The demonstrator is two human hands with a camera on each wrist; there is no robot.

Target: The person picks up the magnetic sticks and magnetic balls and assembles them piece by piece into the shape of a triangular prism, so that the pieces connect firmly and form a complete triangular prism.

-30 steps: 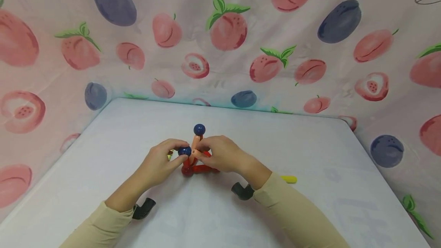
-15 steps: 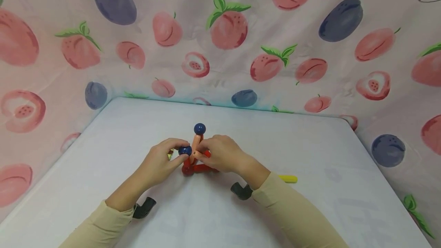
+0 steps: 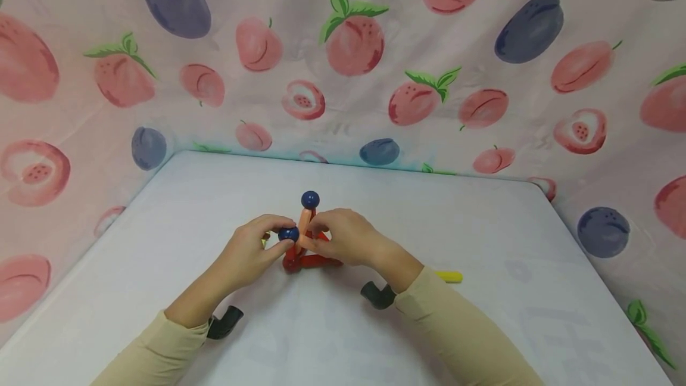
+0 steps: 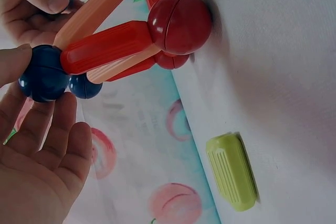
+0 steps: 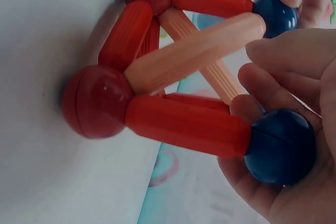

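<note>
A frame of red rods, peach rods [image 5: 194,51], dark red balls [image 4: 180,23] and blue balls stands on the table. My left hand [image 3: 254,249] pinches a blue ball [image 4: 43,74] between thumb and fingers, atop a red rod [image 4: 107,47]. The fingers of my right hand [image 3: 348,238] curl round another blue ball [image 5: 281,148], hidden by the hand in the head view. My right thumb lies at the upper end of the slanting peach rod, which meets the left blue ball in the right wrist view. A third blue ball [image 3: 310,199] tops the back corner.
A yellow-green rod [image 4: 231,171] lies left of the frame, mostly behind my left hand in the head view. On the right, a yellow rod [image 3: 450,277] shows past my sleeve. A dark curved piece [image 3: 377,295] sits by each wrist. A fruit-print cloth [image 3: 343,94] rises behind the table.
The peach rod's bare end, earlier seen at my right fingertips, now sits turned toward the left blue ball. Otherwise both hands keep almost the same place.
</note>
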